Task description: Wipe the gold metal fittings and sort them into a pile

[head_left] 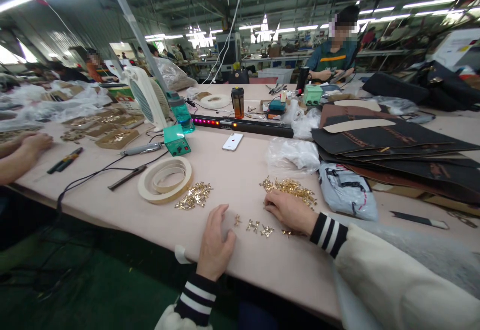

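Left hand (215, 240) lies flat, fingers spread, at the desk's (240, 170) near edge. Right hand (288, 211), loosely curled, touches the gold fittings pile (290, 188); a few loose fittings (257, 227) lie between them.

pink table (240, 170) bearing gold fittings (290, 188), tape rolls (165, 179).

Shiny gold metal fittings (290, 188), seemingly brass-plated, on matt pinkish tabletop (232, 170)

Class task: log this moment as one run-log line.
left hand: flat on pink table, empty | right hand: on pile of small gold metal fittings | few loose fittings between hands
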Demonstrator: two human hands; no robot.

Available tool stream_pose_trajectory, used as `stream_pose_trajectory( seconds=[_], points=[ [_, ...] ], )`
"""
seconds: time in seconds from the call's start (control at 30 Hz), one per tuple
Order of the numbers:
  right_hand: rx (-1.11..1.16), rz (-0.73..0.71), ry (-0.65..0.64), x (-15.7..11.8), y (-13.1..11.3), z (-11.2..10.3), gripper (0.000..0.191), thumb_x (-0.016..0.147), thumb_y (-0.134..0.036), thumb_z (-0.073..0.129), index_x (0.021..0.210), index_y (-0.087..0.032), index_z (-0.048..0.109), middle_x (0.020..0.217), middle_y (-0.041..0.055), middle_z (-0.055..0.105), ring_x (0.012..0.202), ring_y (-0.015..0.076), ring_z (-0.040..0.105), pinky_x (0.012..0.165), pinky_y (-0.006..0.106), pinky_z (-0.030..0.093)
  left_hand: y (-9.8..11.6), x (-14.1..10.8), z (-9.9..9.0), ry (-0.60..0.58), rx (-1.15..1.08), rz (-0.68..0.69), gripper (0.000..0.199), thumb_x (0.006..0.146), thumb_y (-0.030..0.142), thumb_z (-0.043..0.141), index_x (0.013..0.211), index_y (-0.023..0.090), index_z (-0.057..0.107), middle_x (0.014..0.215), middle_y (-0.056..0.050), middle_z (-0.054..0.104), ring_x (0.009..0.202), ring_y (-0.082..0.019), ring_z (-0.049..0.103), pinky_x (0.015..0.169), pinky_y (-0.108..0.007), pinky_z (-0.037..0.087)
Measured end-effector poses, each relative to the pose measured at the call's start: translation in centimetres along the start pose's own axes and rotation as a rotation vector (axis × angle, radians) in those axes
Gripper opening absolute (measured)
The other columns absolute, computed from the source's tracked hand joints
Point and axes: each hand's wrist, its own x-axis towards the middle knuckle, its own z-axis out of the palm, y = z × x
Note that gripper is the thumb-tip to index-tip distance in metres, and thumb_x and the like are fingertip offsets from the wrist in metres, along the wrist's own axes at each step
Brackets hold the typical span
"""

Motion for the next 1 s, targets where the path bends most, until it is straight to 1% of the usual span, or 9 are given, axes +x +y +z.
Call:
stream_pose_trajectory(
  seconds=[0.27,0.4,0.5,0.6,0.67,0.73,0.83,0.93,1.0],
  points=[
    [0.035,-0.017,0.017,0.3,0.7,0.2,0.008,0.099,-0.026,0.058,0.097,-0.02,0.063,0.102,0.0059,0.069,0.093,0.0198,0.061,0.085,0.033,0.044,0.0,0.0,0.0,0.034,-0.066,-0.027,0.064,0.079,0.007,0.048,0.141,0.023,0.047,0.139,-0.011,0.056,0.133,-0.026,0.055,0.113,-0.05,0.052],
    [0.039,-0.017,0.008,0.4,0.8,0.2,0.007,0.099,-0.026,0.058,0.096,-0.021,0.062,0.101,0.0054,0.069,0.091,0.0196,0.061,0.082,0.032,0.043,0.4,0.1,-0.2,0.041,-0.004,-0.017,0.059,0.087,0.016,0.057,0.144,0.023,0.043,0.142,-0.012,0.054,0.133,-0.028,0.055,0.113,-0.052,0.051],
    [0.037,-0.006,0.007,0.6,0.8,0.3,0.007,0.099,-0.026,0.058,0.097,-0.02,0.061,0.101,0.0062,0.068,0.09,0.0197,0.06,0.082,0.032,0.042,2.2,0.2,0.3,-0.031,0.189,0.151,0.055,0.091,0.022,0.063,0.144,0.025,0.045,0.147,-0.012,0.051,0.143,-0.031,0.044,0.119,-0.058,0.043],
    [0.041,0.007,0.004,0.6,0.8,0.3,0.007,0.099,-0.025,0.056,0.098,-0.019,0.061,0.1,0.0064,0.067,0.089,0.0193,0.06,0.081,0.031,0.042,4.9,0.4,1.9,-0.243,0.302,0.412,0.045,0.092,0.022,0.063,0.136,0.028,0.055,0.149,-0.008,0.054,0.147,-0.031,0.039,0.123,-0.058,0.035],
    [0.047,0.008,-0.008,0.7,0.8,0.2,0.005,0.097,-0.022,0.057,0.096,-0.019,0.062,0.098,0.0056,0.068,0.088,0.0188,0.06,0.079,0.03,0.041,6.4,0.7,3.3,-0.344,0.323,0.484,0.032,0.093,0.024,0.064,0.125,0.029,0.062,0.147,-0.005,0.057,0.146,-0.031,0.041,0.124,-0.059,0.032],
    [0.055,0.005,-0.018,0.6,0.8,0.1,0.005,0.095,-0.018,0.057,0.096,-0.019,0.062,0.098,0.0051,0.068,0.088,0.0185,0.06,0.079,0.03,0.042,7.1,1.0,4.5,-0.351,0.329,0.452,0.026,0.093,0.027,0.066,0.119,0.029,0.065,0.145,-0.004,0.058,0.145,-0.033,0.042,0.123,-0.062,0.032],
    [0.068,-0.001,-0.017,0.5,0.9,0.0,0.007,0.095,-0.018,0.057,0.1,-0.019,0.062,0.102,0.0057,0.068,0.092,0.0188,0.061,0.082,0.03,0.043,6.4,1.5,4.8,-0.245,0.322,0.371,0.046,0.087,0.031,0.075,0.13,0.027,0.058,0.147,-0.008,0.056,0.145,-0.036,0.041,0.121,-0.065,0.032],
    [0.084,0.001,-0.016,0.4,1.0,0.1,0.005,0.095,-0.02,0.059,0.099,-0.02,0.062,0.102,0.0057,0.067,0.092,0.0193,0.061,0.083,0.031,0.044,4.3,1.5,3.5,-0.114,0.33,0.27,0.071,0.08,0.04,0.083,0.14,0.021,0.048,0.15,-0.015,0.051,0.145,-0.037,0.04,0.12,-0.062,0.036],
    [0.094,0.005,-0.019,0.4,1.1,0.2,0.004,0.094,-0.02,0.06,0.098,-0.02,0.061,0.1,0.0056,0.067,0.091,0.0197,0.062,0.082,0.031,0.044,3.0,1.0,2.1,-0.104,0.361,0.198,0.07,0.083,0.043,0.081,0.14,0.019,0.048,0.149,-0.016,0.052,0.143,-0.035,0.044,0.117,-0.058,0.042]
  ],
)
